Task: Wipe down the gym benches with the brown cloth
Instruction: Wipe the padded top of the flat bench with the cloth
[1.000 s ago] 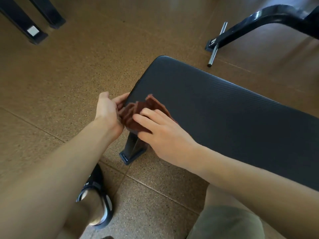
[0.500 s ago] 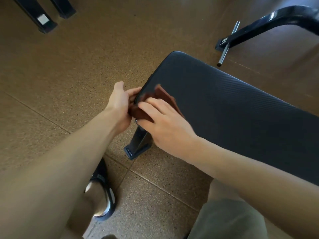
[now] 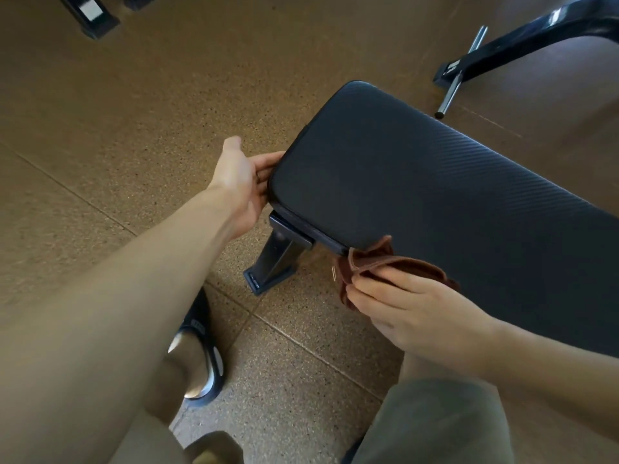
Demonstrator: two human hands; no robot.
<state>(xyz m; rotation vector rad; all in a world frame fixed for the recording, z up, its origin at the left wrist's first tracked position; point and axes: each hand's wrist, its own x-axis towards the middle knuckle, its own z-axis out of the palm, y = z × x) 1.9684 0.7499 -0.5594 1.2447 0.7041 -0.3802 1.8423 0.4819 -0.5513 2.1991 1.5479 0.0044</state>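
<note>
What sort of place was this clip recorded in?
Most likely a gym: a padded black bench on a metal leg, speckled rubber-style floor tiles, and another black equipment frame with a steel bar nearby.

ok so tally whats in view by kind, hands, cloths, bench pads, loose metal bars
hands: 2, left hand, right hand
brown cloth: 1
black bench pad: 1
loose metal bar: 1
total: 5
</note>
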